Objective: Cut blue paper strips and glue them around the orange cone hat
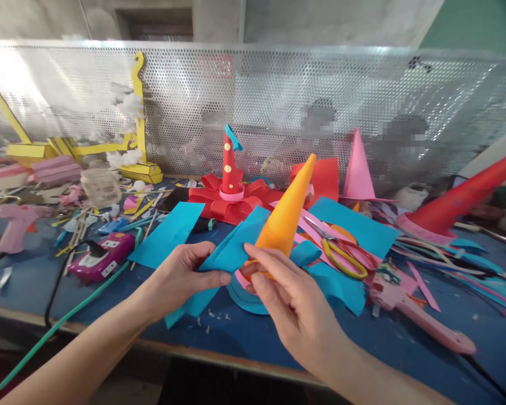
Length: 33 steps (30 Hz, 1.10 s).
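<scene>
A folded piece of blue felt point(236, 239) is held up at the middle of the workbench. My left hand point(194, 267) is closed on its left end, thumb below and fingers behind. At the right edge of the same felt, my right hand point(284, 287) pinches with its fingers bent; part of that grip is hidden. Just behind my right fingers stands an orange cone point(284, 216), upright and slightly tilted, above a round blue brim point(247, 301). A flat blue felt strip point(168, 233) lies to the left.
Yellow-handled scissors point(343, 259) lie on felt scraps to the right, near a pink glue gun point(421, 320). Another glue gun point(19, 225) and a purple power strip point(103, 259) are on the left. A red dotted cone hat point(228, 166) stands behind, before a perforated metal panel point(270, 95).
</scene>
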Each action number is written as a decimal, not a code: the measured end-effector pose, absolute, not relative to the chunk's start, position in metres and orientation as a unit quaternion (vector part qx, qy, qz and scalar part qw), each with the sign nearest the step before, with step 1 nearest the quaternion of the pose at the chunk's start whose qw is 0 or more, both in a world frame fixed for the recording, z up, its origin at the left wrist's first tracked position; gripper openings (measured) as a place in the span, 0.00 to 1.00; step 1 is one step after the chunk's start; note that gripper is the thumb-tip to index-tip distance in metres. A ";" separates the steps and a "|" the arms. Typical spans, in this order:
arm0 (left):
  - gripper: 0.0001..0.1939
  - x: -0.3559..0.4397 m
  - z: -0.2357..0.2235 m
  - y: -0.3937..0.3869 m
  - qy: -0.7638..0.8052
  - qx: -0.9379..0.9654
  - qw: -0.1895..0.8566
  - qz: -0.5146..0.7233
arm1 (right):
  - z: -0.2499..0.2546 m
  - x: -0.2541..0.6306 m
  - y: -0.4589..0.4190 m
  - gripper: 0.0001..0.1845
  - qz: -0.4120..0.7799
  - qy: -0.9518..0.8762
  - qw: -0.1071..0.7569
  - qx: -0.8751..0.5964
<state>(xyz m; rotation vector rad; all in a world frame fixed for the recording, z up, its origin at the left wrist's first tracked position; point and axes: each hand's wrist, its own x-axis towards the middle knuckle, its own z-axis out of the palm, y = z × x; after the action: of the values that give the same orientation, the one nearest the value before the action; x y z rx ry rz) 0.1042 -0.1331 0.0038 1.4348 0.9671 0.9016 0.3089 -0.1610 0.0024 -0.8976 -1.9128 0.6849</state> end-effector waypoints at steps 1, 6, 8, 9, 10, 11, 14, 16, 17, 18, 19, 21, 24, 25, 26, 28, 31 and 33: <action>0.14 0.105 0.004 -0.133 0.413 0.604 0.560 0.388 | 0.005 0.309 -0.161 0.19 0.279 -0.758 0.462 -0.367; 0.20 0.107 0.001 -0.124 0.441 0.553 0.564 0.427 | 0.013 0.319 -0.163 0.10 0.332 -0.650 0.566 -0.383; 0.19 0.106 -0.002 -0.115 0.451 0.535 0.559 0.446 | 0.008 0.331 -0.164 0.08 0.346 -0.621 0.579 -0.399; 0.18 0.105 -0.004 -0.109 0.458 0.530 0.557 0.446 | 0.004 0.339 -0.165 0.08 0.349 -0.611 0.577 -0.414; 0.17 0.104 -0.006 -0.102 0.467 0.532 0.554 0.439 | 0.000 0.348 -0.167 0.08 0.351 -0.606 0.568 -0.433; 0.16 0.102 -0.009 -0.095 0.480 0.541 0.544 0.426 | -0.003 0.357 -0.169 0.08 0.350 -0.603 0.557 -0.452; 0.14 0.096 -0.020 -0.078 0.545 0.626 0.406 0.382 | -0.010 0.389 -0.179 0.09 0.327 -0.612 0.506 -0.511; 0.18 0.093 -0.025 -0.077 0.586 0.685 0.221 0.373 | -0.010 0.409 -0.189 0.10 0.292 -0.632 0.455 -0.556; 0.21 0.094 -0.026 -0.081 0.594 0.699 0.131 0.377 | -0.010 0.416 -0.194 0.10 0.284 -0.642 0.420 -0.575; 0.22 0.096 -0.026 -0.088 0.590 0.709 0.058 0.382 | -0.010 0.422 -0.200 0.11 0.290 -0.652 0.380 -0.589; 0.19 0.100 -0.026 -0.097 0.573 0.721 0.008 0.389 | -0.010 0.426 -0.205 0.12 0.309 -0.657 0.341 -0.597; 0.08 0.113 -0.024 -0.121 0.497 0.771 -0.027 0.397 | -0.012 0.428 -0.211 0.13 0.366 -0.655 0.280 -0.598; 0.11 0.140 -0.026 -0.152 0.313 0.885 0.046 0.343 | -0.017 0.422 -0.211 0.14 0.427 -0.650 0.233 -0.583; 0.12 0.149 -0.028 -0.158 0.279 0.907 0.054 0.311 | -0.018 0.419 -0.210 0.15 0.437 -0.653 0.225 -0.577; 0.12 0.156 -0.031 -0.162 0.257 0.923 0.055 0.282 | -0.019 0.417 -0.208 0.15 0.444 -0.656 0.219 -0.570; 0.12 0.168 -0.037 -0.163 0.244 0.941 0.037 0.231 | -0.021 0.414 -0.204 0.15 0.453 -0.658 0.215 -0.562; 0.13 0.176 -0.047 -0.160 0.251 0.950 -0.007 0.185 | -0.026 0.415 -0.199 0.15 0.462 -0.648 0.224 -0.563; 0.15 0.178 -0.053 -0.159 0.261 0.948 -0.039 0.176 | -0.029 0.416 -0.198 0.14 0.471 -0.638 0.231 -0.564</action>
<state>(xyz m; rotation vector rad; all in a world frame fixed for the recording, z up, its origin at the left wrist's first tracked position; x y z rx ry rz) 0.1779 -0.1589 -0.0533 3.0550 0.8404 0.5657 0.4163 -0.1983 -0.0285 -1.5499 -1.7556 1.2945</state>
